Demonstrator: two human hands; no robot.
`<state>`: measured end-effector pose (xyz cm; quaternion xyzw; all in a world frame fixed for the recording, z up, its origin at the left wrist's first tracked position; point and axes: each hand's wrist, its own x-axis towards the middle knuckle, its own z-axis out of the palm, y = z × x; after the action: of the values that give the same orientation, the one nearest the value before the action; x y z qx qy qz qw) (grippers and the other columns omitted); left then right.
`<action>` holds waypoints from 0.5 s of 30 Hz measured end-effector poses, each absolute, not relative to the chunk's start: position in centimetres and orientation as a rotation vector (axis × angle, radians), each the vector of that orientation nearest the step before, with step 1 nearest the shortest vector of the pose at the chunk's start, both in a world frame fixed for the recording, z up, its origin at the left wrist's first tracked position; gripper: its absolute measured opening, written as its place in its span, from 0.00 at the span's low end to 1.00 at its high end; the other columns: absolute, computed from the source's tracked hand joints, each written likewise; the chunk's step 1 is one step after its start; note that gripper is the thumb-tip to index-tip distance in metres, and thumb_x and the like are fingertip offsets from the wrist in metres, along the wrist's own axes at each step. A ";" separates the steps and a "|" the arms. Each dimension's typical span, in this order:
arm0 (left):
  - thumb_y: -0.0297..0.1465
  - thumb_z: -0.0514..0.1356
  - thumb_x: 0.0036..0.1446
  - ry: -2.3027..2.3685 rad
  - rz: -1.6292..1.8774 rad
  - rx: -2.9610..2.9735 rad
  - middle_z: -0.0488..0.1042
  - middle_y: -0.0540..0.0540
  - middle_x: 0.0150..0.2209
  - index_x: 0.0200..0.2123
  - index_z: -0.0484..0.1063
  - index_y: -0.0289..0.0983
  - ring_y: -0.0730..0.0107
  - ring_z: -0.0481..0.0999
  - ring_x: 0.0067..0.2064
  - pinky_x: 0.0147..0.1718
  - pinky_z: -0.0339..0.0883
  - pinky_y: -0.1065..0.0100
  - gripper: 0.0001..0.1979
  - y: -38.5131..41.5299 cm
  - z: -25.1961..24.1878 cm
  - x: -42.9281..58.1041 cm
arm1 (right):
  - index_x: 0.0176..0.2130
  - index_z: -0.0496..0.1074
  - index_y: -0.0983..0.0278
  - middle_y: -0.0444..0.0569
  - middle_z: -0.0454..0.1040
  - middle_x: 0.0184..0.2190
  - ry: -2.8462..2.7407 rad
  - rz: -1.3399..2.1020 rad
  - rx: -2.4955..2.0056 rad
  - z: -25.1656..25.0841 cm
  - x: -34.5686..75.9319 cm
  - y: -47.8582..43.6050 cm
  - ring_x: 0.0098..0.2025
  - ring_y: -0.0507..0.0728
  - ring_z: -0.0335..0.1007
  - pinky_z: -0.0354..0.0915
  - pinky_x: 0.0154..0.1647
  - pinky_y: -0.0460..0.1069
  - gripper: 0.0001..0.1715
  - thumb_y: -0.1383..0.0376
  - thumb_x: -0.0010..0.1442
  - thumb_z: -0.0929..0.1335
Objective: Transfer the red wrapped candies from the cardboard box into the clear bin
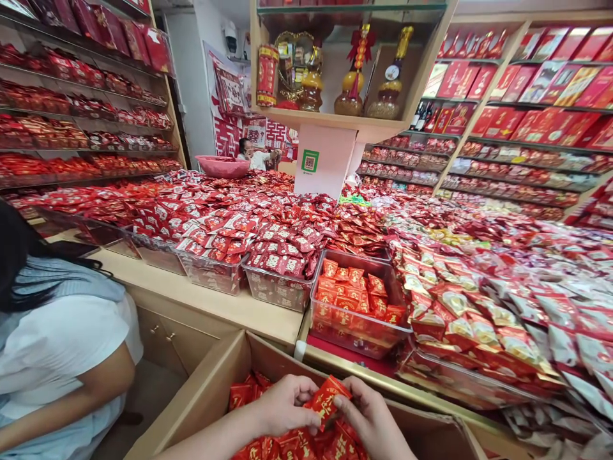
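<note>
Between my two hands is a small red packet [327, 402] with gold characters, held above an open cardboard box [191, 402]. My left hand [290, 406] pinches its left side with thumb and fingers. On the opposite side my right hand [366, 415] grips it, the thumb lying on its front. Below, the box holds many similar red packets [297, 445], partly hidden by my hands and forearms. Just beyond the box stands a clear plastic bin [354, 326] partly filled with upright packets of the same red and gold look.
Bins heaped with wrapped packets [282, 249] line the counter [201, 291]. At the left sits a person [62, 338] in a white top; another person is far behind the counter. A display cabinet [330, 118] hangs above. Stocked shelves [541, 96] line the walls.
</note>
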<state>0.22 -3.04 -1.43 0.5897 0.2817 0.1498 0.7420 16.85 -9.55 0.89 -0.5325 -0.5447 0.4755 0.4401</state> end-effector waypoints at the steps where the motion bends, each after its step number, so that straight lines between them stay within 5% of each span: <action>1: 0.33 0.63 0.38 0.602 0.337 1.260 0.72 0.47 0.27 0.32 0.69 0.32 0.71 0.70 0.27 0.31 0.63 0.67 0.16 -3.1 -1.2 0.3 | 0.25 0.63 0.64 0.44 0.68 0.19 -1.328 1.147 -1.316 0.7 16.6 -9.5 0.23 0.53 0.65 0.62 0.25 0.47 0.17 0.53 0.51 0.62; 5: 0.35 0.63 0.40 0.516 0.448 1.180 0.73 0.44 0.32 0.37 0.69 0.32 0.69 0.71 0.31 0.33 0.63 0.67 0.18 -2.9 -0.2 0.4 | 0.34 0.62 0.63 0.44 0.67 0.22 -1.137 1.004 -1.285 -0.2 15.4 -8.9 0.24 0.52 0.64 0.63 0.25 0.46 0.15 0.54 0.50 0.64; 8: 0.37 0.60 0.45 0.532 0.528 1.164 0.73 0.44 0.32 0.39 0.69 0.33 0.70 0.71 0.31 0.30 0.62 0.71 0.18 -2.6 0.2 0.4 | 0.44 0.53 0.59 0.47 0.69 0.31 -1.011 0.930 -1.223 -0.8 14.2 -8.5 0.25 0.52 0.64 0.64 0.27 0.47 0.26 0.54 0.48 0.66; 11: 0.39 0.56 0.49 0.527 0.519 1.186 0.72 0.44 0.33 0.41 0.68 0.34 0.69 0.71 0.31 0.27 0.61 0.71 0.18 -2.5 0.5 0.1 | 0.43 0.53 0.59 0.50 0.70 0.33 -1.035 0.895 -1.210 -1.3 13.4 -8.2 0.25 0.53 0.66 0.65 0.28 0.49 0.27 0.53 0.46 0.66; 15: 0.37 0.56 0.49 0.490 0.645 1.379 0.71 0.44 0.36 0.40 0.69 0.35 0.66 0.68 0.38 0.39 0.60 0.66 0.16 -2.5 2.6 -0.5 | 0.37 0.63 0.57 0.47 0.72 0.27 -1.234 0.932 -1.378 -0.5 14.1 -8.8 0.26 0.57 0.69 0.66 0.27 0.51 0.18 0.50 0.48 0.63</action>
<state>-0.54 -2.51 2.57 0.6183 0.2198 0.2894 0.6969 14.08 -8.75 -0.45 -0.5721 -0.5125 0.3870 0.5102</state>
